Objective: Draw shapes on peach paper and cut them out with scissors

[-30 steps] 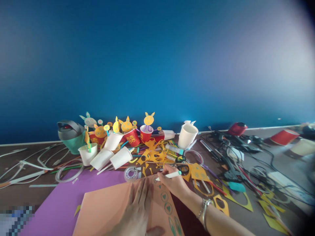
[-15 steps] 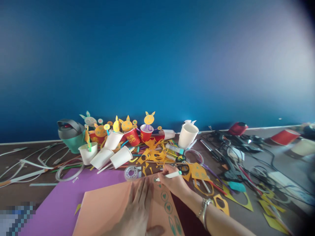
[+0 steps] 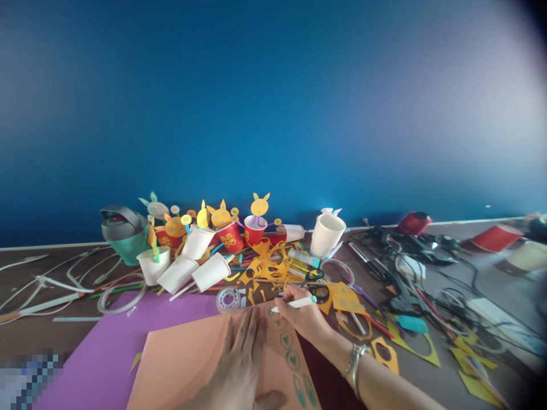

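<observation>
My right hand [image 3: 301, 313] grips a white marker [image 3: 294, 304] with a green end, its tip touching an orange sheet of paper [image 3: 179, 353] near the far right corner. Green drawings run down the sheet's right side: small circles with hearts inside [image 3: 293, 360] and a pair of long ear shapes [image 3: 304, 390]. Flat on the sheet lies my left hand [image 3: 239, 359], fingers stretched out and thumb apart. Beneath the orange paper shows a purple sheet [image 3: 106, 336]. A clear roll of tape [image 3: 228, 299] sits just beyond the orange sheet's far edge.
Paper cups with orange animal cut-outs [image 3: 221, 216] stand along the wall. A tall white cup [image 3: 327, 236] is right of them. Scissors [image 3: 322, 290], orange paper scraps [image 3: 267, 267] and a glue gun [image 3: 399, 293] litter the table. Cables [image 3: 457, 307] tangle on the right.
The view has shifted very slightly. The marker stays at nearly the same spot, and my left hand has not moved on the paper.
</observation>
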`<state>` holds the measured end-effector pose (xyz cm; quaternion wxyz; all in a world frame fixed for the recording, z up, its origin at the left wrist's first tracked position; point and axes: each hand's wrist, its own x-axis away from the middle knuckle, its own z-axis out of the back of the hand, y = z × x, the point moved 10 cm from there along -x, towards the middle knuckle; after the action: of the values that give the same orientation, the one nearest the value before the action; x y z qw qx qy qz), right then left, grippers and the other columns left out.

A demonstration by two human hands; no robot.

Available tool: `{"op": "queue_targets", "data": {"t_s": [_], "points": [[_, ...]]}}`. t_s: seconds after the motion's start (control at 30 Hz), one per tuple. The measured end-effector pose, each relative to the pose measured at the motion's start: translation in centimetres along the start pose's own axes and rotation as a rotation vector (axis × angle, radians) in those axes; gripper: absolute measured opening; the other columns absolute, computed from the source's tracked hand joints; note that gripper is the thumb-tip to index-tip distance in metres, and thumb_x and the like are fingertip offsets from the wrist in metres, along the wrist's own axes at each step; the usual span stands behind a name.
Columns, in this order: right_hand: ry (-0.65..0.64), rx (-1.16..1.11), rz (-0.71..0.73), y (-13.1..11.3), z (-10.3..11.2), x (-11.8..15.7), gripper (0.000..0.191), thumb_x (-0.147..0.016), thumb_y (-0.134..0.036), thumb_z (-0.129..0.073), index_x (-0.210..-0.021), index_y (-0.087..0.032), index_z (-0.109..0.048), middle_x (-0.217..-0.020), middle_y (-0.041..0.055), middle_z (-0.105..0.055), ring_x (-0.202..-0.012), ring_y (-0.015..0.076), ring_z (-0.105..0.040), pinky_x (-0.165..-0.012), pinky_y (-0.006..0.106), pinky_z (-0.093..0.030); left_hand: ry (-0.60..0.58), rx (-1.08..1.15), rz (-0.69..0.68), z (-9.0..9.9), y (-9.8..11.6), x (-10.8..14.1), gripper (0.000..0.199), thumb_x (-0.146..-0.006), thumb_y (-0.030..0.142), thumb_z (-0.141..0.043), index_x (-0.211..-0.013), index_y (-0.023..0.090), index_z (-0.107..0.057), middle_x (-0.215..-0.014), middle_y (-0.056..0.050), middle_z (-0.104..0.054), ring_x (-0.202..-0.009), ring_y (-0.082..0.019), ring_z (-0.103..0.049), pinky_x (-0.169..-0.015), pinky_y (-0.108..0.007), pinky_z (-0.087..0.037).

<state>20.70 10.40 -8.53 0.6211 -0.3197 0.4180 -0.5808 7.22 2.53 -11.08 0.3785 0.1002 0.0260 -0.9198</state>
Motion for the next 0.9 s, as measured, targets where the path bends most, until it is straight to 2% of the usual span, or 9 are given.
{"op": "queue_targets", "data": {"t_s": [0.23, 0.37, 0.47, 0.67, 0.9], "points": [[0.017, -0.006, 0.001, -0.37, 0.16, 0.04, 0.028, -0.078, -0.024, -0.054, -0.057, -0.021, -0.036, -0.050, -0.0057, -0.046, -0.049, 0.0100, -0.046, -0.047, 0.020, -0.032, -0.024, 0.033, 0.013, -0.06, -0.10, -0.15, 0.117, -0.068, 0.069, -0.056, -0.147, 0.008, 0.004, -0.150, -0.025, -0.019, -0.136, -0.043, -0.019, -0.104, -0.064, -0.021], [0.013, 0.023, 0.000, -0.58, 0.24, 0.01, 0.028, -0.077, -0.023, -0.054, -0.057, -0.022, -0.034, -0.050, -0.0057, -0.044, -0.049, 0.0104, -0.044, -0.048, 0.021, -0.032, -0.047, 0.039, 0.009, 0.04, -0.05, -0.20, 0.114, -0.069, 0.069, -0.055, -0.147, 0.007, 0.000, -0.149, -0.025, -0.021, -0.136, -0.044, -0.021, -0.103, -0.065, -0.022], [0.008, 0.038, 0.003, -0.64, 0.27, -0.04, 0.027, -0.077, -0.023, -0.053, -0.057, -0.022, -0.034, -0.050, -0.0056, -0.044, -0.050, 0.0105, -0.044, -0.048, 0.021, -0.032, -0.031, 0.039, 0.007, 0.17, -0.08, -0.19, 0.112, -0.069, 0.069, -0.055, -0.148, 0.008, -0.004, -0.150, -0.024, -0.022, -0.135, -0.044, -0.021, -0.104, -0.064, -0.020], [0.008, 0.037, 0.012, -0.66, 0.23, -0.08, 0.028, -0.074, -0.022, -0.054, -0.056, -0.022, -0.033, -0.048, -0.0067, -0.040, -0.047, 0.0098, -0.041, -0.046, 0.020, -0.030, -0.001, 0.038, 0.006, 0.04, -0.12, -0.08, 0.114, -0.068, 0.070, -0.055, -0.148, 0.008, -0.001, -0.150, -0.024, -0.022, -0.136, -0.043, -0.021, -0.105, -0.063, -0.019], [-0.011, -0.026, -0.045, 0.14, -0.07, -0.02, 0.026, -0.078, -0.026, -0.054, -0.057, -0.021, -0.039, -0.047, -0.0046, -0.050, -0.047, 0.0110, -0.048, -0.046, 0.020, -0.032, 0.033, 0.027, -0.014, 0.29, 0.07, 0.02, 0.116, -0.069, 0.071, -0.054, -0.147, 0.006, 0.001, -0.150, -0.025, -0.021, -0.136, -0.043, -0.020, -0.105, -0.063, -0.019]]}}
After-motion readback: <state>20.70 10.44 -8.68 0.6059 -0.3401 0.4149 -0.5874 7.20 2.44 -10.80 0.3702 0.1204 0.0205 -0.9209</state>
